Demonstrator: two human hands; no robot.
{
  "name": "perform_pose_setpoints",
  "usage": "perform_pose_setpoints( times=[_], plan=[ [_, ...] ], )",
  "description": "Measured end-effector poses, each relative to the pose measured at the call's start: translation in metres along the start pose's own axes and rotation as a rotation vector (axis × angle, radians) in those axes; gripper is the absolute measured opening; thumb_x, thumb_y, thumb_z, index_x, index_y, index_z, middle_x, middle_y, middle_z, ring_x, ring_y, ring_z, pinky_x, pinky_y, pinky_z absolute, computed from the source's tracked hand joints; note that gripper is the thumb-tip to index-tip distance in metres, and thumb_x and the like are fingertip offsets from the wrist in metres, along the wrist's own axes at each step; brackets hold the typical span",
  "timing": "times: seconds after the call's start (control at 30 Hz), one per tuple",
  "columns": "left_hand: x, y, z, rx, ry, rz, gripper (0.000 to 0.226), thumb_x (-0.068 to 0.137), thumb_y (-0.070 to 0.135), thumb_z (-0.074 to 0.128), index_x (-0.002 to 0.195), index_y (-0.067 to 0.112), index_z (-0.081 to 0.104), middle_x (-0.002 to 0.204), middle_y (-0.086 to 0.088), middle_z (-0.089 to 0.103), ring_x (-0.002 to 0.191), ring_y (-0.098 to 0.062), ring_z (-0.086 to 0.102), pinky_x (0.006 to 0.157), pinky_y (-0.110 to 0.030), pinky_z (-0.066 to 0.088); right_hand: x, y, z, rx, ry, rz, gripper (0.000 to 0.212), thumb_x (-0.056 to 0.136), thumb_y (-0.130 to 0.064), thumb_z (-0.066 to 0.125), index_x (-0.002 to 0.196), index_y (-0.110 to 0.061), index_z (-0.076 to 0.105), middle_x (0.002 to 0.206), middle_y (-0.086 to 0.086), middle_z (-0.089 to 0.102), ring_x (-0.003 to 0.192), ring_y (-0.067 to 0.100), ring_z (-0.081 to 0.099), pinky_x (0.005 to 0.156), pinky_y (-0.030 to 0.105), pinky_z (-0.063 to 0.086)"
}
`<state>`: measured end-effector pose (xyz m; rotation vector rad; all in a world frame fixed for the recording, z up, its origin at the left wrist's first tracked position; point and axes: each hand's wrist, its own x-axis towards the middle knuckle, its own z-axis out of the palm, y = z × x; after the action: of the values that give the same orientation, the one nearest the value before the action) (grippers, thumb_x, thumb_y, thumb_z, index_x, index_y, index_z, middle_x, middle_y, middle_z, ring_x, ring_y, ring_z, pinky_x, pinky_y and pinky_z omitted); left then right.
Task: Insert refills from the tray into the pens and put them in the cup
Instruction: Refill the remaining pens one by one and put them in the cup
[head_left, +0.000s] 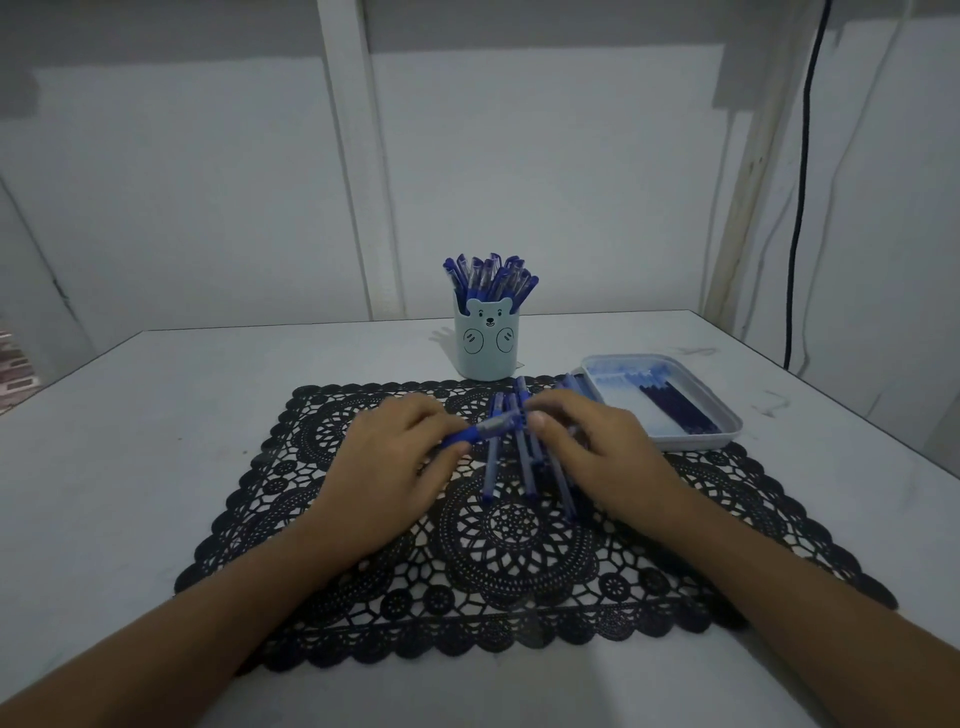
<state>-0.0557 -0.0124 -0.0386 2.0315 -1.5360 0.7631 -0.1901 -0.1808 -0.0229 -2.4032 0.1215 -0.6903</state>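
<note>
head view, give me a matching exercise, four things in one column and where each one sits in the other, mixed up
Things:
1. bear cup
2. tray
3. lace mat
4. held pen

Places:
a. crosswise between the left hand and right hand
b. at the mat's far right corner, with refills inside
c. just beyond the mat's far edge, full of blue pens
d. flat on the table, under the loose pens

Pairs: 1-c, 2-b, 3-d, 4-a
</note>
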Motion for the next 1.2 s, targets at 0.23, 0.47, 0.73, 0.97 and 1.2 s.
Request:
perform_pose_setpoints(
  times=[0.23,0.47,0.73,0.97,1.2],
  plan=[
    [0.095,-0.008,-0.051,-0.493,0.131,-0.624,0.009,0.088,0.022,0.059,0.096,0.022,0.062,0.084,0.006,0.064,0.081,-0.013,0.062,0.075,-0.028,0.049,0.006,0.023,0.011,-0.403,-0.254,-0.022,0.042,0.097,-0.039,0.033,0.135,-0.023,0.043,0.145,-0.005,0.037,0.134,0.007,0.028,0.108,0.02,0.019],
    [0.196,-0.041,-0.05,-0.491,0.29,-0.619,0.008,0.086,0.015,0.058,0.093,0.012,0.057,0.092,-0.01,0.066,0.086,-0.024,0.065,0.08,-0.041,0.054,0.006,0.025,0.008,-0.403,-0.248,-0.032,0.042,0.098,-0.039,0.031,0.137,-0.028,0.039,0.148,-0.011,0.031,0.134,0.002,0.026,0.106,0.015,0.017],
    [0.195,-0.044,-0.001,-0.258,0.116,-0.46,0.055,0.087,0.006,0.047,0.135,0.026,0.031,0.08,-0.019,0.062,0.064,-0.027,0.057,0.063,-0.035,0.052,0.006,0.027,0.007,-0.396,-0.237,-0.062,0.042,0.098,-0.039,0.031,0.138,-0.028,0.037,0.148,-0.012,0.029,0.134,0.002,0.025,0.104,0.013,0.016],
    [0.174,-0.058,0.018,-0.097,0.005,-0.416,0.038,0.089,0.014,0.046,0.126,0.021,0.047,0.094,-0.01,0.061,0.083,-0.026,0.06,0.073,-0.036,0.05,0.007,0.028,0.008,-0.402,-0.235,-0.069,0.042,0.098,-0.038,0.031,0.138,-0.028,0.039,0.148,-0.011,0.03,0.133,0.003,0.027,0.104,0.014,0.019],
    [0.149,-0.057,0.012,-0.093,0.148,-0.441,0.04,0.092,0.02,0.043,0.132,0.02,0.042,0.123,-0.01,0.046,0.095,-0.022,0.054,0.081,-0.037,0.047,0.006,0.027,0.007,-0.384,-0.223,-0.059,0.04,0.098,-0.037,0.033,0.135,-0.025,0.043,0.145,-0.009,0.035,0.131,0.005,0.03,0.106,0.018,0.02]
  ],
)
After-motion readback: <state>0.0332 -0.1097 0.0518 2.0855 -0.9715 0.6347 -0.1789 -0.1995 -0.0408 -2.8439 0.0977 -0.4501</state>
